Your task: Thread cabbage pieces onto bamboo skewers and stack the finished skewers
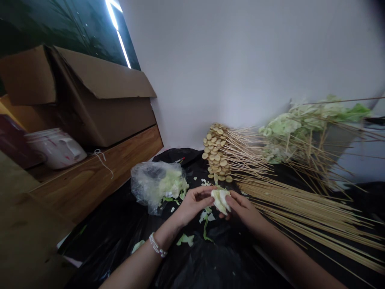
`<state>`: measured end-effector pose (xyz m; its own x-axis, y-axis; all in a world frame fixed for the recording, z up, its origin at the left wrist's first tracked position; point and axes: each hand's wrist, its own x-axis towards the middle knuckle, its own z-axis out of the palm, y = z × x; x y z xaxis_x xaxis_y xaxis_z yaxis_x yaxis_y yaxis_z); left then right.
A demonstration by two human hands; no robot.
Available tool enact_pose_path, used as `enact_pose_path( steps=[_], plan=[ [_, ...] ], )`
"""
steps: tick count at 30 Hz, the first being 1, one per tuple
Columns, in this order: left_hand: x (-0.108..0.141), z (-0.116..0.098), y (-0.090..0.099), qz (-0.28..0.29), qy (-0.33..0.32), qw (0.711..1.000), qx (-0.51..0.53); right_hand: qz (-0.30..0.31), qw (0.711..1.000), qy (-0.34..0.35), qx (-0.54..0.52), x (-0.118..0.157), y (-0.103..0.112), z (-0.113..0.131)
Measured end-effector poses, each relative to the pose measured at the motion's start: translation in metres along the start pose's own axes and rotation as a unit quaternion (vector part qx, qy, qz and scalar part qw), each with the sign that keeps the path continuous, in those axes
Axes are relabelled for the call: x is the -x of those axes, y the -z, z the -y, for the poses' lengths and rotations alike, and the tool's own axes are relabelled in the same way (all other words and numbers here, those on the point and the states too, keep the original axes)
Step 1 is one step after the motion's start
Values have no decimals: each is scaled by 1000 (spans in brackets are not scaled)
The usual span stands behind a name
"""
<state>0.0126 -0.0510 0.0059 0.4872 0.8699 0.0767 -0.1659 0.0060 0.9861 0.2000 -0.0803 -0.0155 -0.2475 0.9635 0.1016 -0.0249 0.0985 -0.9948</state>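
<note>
Pale, folded cabbage leaf (221,201) is held up between my two hands above the black plastic sheet. My left hand (194,202), with a beaded bracelet at the wrist, pinches its left side. On the other side my right hand (240,206) grips the leaf with the thumb in front, its lower fingers partly hidden. Under and around the hands lie torn cabbage scraps (207,216). A clear plastic bag (147,184) with more cabbage sits left of my hands. To their right spread many bare bamboo skewers (303,208).
Skewers tipped with round pale slices (216,152) are stacked against the wall. Skewered cabbage leaves (288,124) pile up at the right. An open cardboard box (120,116) and a white mug-like container (57,148) stand on a wooden surface (129,160) at left.
</note>
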Motion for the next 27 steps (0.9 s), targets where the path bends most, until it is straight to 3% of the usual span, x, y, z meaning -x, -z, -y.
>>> enact_pose_path(
  steps=[4, 11, 14, 18, 27],
  plan=[
    [-1, 2, 1, -6, 8, 1000, 18, 31, 997, -36, -54, -1, 0, 1],
    [-6, 10, 2, -31, -5, 1000, -1, -47, 997, 11, 62, 2, -3, -6],
    [-6, 12, 3, -5, -8, 1000, -4, -34, 994, 28, 100, 2, -3, -6],
    [-4, 12, 4, 18, -4, 1000, -14, -25, 997, 29, 68, 1, -4, -2],
    [-1, 1, 1, 9, 8, 1000, -23, -18, 1000, 0, -2, 2, -4, 3]
  ],
)
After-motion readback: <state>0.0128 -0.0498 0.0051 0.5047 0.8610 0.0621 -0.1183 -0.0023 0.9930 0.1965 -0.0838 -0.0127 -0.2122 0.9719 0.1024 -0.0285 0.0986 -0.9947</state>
